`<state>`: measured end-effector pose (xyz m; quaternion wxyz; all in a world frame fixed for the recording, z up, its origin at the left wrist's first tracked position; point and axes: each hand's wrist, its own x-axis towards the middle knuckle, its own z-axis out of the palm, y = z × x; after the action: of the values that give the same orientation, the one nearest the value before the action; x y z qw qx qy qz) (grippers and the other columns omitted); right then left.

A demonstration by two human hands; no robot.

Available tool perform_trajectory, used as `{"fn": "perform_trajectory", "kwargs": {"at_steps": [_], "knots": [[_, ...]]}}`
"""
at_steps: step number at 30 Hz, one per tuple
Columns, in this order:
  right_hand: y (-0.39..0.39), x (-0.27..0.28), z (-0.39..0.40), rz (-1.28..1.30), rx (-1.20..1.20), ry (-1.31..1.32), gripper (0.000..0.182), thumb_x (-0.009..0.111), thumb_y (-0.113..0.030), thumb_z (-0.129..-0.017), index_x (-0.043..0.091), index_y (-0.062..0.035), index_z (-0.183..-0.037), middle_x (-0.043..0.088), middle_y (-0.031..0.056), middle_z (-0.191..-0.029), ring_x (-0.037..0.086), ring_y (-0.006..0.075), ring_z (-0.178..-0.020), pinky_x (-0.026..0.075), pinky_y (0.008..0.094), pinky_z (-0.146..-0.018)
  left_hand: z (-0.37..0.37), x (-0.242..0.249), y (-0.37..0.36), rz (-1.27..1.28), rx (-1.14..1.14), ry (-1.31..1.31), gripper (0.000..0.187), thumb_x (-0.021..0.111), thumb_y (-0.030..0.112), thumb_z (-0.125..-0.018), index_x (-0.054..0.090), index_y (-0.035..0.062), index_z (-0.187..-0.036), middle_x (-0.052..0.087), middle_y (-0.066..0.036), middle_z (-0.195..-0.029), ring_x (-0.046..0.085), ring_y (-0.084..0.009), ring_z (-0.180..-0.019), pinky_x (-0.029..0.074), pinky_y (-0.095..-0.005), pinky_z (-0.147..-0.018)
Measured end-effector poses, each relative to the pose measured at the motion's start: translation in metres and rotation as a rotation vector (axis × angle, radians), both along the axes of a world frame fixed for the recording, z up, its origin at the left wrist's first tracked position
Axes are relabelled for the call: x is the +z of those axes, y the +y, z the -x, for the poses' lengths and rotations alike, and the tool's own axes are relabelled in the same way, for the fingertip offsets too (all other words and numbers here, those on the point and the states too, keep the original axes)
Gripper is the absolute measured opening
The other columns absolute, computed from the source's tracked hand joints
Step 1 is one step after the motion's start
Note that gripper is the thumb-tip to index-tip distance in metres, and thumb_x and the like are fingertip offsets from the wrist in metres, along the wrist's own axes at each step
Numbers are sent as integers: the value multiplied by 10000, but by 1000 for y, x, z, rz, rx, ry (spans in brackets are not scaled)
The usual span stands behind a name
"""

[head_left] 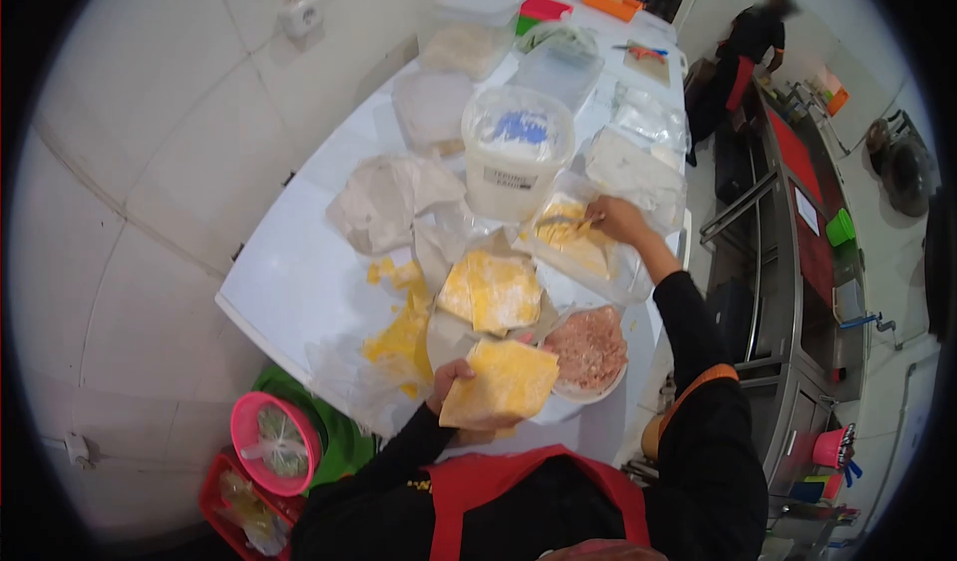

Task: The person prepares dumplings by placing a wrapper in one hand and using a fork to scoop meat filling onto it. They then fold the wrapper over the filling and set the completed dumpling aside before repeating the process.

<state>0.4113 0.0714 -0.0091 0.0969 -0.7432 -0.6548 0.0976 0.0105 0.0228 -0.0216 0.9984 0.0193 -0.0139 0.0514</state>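
My left hand (pixel 451 382) is closed on a floury yellow dough sheet (pixel 501 384), perhaps several stacked, held low in front of my apron. My right hand (pixel 613 219) reaches forward, fingers closed on a thin utensil (pixel 570 221) whose exact kind I cannot make out. It is over a clear plastic tray (pixel 625 284) with yellow dough pieces (pixel 588 252) in it. More dusted dough wrappers (pixel 490 290) lie on paper between my hands. Beside them a bowl of pink minced meat (pixel 588 350) stands near the table's front edge.
A white tub (pixel 513 177) with a label stands behind the dough. Yellow dough scraps (pixel 404 327) lie at the left. Farther back are plastic boxes (pixel 464 38) and an orange basket (pixel 611 3). A pink bucket (pixel 242 431) is below left; a co-worker (pixel 743 58) stands far right.
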Motion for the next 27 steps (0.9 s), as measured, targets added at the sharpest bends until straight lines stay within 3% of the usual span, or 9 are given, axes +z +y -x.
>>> {"fn": "perform_trajectory", "kwargs": {"at_steps": [2,7,11,17,20,23,26,27], "knots": [[-9,-2,9,-157,-48,-93,210,672,-123,-704,646,-129,-912,644,94,-881,608,298,-874,479,391,-740,0,-9,-1,-13,13,23,923,507,204,-639,103,34,-1450,245,-204,-1453,357,-334,-1272,273,-403,-1064],[-47,24,4,-271,-195,-53,185,650,-140,-750,641,-126,-934,635,98,-835,609,292,-839,476,381,-715,2,8,1,-21,68,1,945,535,190,-623,106,36,-1450,298,-217,-1420,359,-348,-1274,276,-423,-1069],[-118,51,19,-321,-398,246,178,631,-179,-803,655,-117,-968,601,67,-720,591,210,-697,448,313,-631,2,-6,3,22,90,6,944,535,191,-623,107,35,-1450,304,-216,-1417,367,-350,-1269,287,-429,-1064],[-228,42,75,-403,-505,731,198,585,-105,-831,653,-63,-1012,528,15,-636,483,99,-598,407,259,-580,-2,-1,1,30,154,55,944,535,193,-622,107,34,-1449,311,-213,-1412,379,-353,-1260,304,-438,-1056],[-277,76,125,-183,-524,659,209,588,-71,-829,654,-69,-1027,549,20,-660,481,102,-623,412,238,-607,-4,10,2,-25,156,81,935,530,198,-625,115,29,-1446,318,-210,-1408,389,-356,-1252,319,-446,-1048],[-301,88,179,-2,-478,478,250,586,-58,-808,659,-115,-1041,619,113,-714,574,199,-641,457,298,-627,0,14,2,-69,137,117,908,514,214,-634,141,16,-1438,329,-201,-1404,400,-357,-1243,337,-454,-1036],[-302,72,225,-21,-527,259,273,555,-59,-798,662,-170,-1024,631,159,-757,602,346,-699,477,416,-642,8,12,-3,-78,76,172,878,497,226,-641,177,7,-1428,337,-193,-1402,402,-350,-1244,336,-449,-1037],[-297,69,235,-16,-575,173,316,529,-32,-774,654,-169,-1030,618,145,-748,615,331,-693,496,417,-636,9,11,-5,-82,48,183,869,492,229,-642,190,6,-1425,339,-192,-1401,404,-347,-1242,337,-448,-1036]]}}
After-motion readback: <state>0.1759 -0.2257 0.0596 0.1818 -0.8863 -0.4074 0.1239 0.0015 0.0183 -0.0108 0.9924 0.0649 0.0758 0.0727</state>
